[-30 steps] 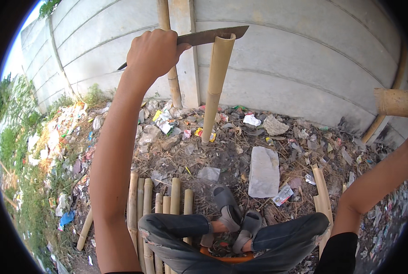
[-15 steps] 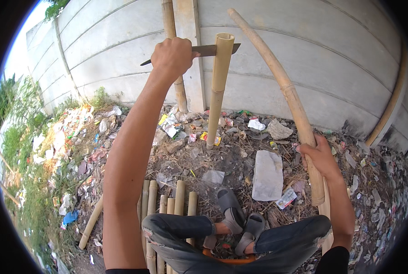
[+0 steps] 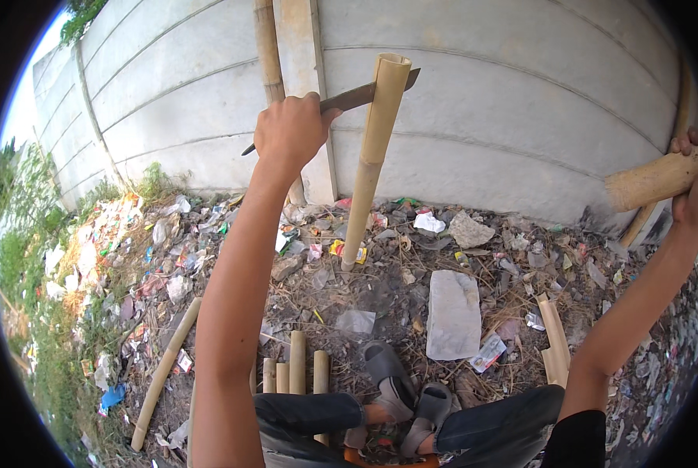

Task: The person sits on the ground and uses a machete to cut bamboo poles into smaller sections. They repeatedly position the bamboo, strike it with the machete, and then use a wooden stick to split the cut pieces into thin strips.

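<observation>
My left hand (image 3: 290, 136) is closed around the handle of a long machete (image 3: 347, 98). Its blade crosses near the top of an upright bamboo pole (image 3: 370, 148); the bamboo hides the blade's middle, and the tip emerges on the right. A slit runs down from the pole's top rim. At the far right, my right hand (image 3: 686, 143) wraps around a thick bamboo piece (image 3: 647, 179), raised with its cut end toward the upright pole. The rest of that piece is out of sight beyond the picture's rim.
A pale stone slab (image 3: 453, 316) lies on littered ground in front of my feet. Cut bamboo lengths (image 3: 297, 363) lie by my left leg, another pole (image 3: 165, 374) farther left. Split bamboo (image 3: 553, 343) rests by my right knee. A concrete wall (image 3: 489, 117) stands behind.
My right hand has swung the bamboo piece up and to the right, away from its slanting position. The machete has tilted, its handle end lower, still at the upright pole.
</observation>
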Motion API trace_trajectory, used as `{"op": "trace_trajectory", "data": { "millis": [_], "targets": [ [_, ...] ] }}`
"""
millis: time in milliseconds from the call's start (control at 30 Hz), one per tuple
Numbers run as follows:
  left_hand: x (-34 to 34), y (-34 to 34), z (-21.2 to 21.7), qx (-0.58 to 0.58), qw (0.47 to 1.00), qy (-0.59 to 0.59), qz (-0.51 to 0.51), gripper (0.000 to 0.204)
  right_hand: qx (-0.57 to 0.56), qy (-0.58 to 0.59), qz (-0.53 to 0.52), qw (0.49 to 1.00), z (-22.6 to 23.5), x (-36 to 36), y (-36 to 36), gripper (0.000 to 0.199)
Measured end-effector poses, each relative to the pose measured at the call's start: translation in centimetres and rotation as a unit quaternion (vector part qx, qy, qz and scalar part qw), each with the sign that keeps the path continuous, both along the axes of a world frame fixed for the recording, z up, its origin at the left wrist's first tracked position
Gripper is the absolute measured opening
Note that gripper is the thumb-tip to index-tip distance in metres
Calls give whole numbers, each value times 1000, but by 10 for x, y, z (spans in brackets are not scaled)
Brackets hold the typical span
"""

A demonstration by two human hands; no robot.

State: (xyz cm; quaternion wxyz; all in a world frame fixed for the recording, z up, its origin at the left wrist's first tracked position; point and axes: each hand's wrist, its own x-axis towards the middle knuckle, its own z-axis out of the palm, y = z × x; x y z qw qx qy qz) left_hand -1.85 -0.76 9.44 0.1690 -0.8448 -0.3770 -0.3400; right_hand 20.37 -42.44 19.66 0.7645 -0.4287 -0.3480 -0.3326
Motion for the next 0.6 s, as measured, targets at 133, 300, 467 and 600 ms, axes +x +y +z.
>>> {"op": "trace_trajectory", "data": {
  "millis": [133,300,467,600],
  "targets": [
    [-2,5,-4,-3,1000,-2,-5,51,-184,99,109,972,-164,-10,81,18],
    [14,13,-19,14,1000,23,-2,49,-513,244,278,775,-292,-34,69,37],
    [23,13,-14,5,1000,18,-10,48,-372,281,224,856,-230,-37,34,38],
    [28,13,-20,45,999,16,-5,45,-140,96,164,972,-101,18,5,31]
  ]
}}
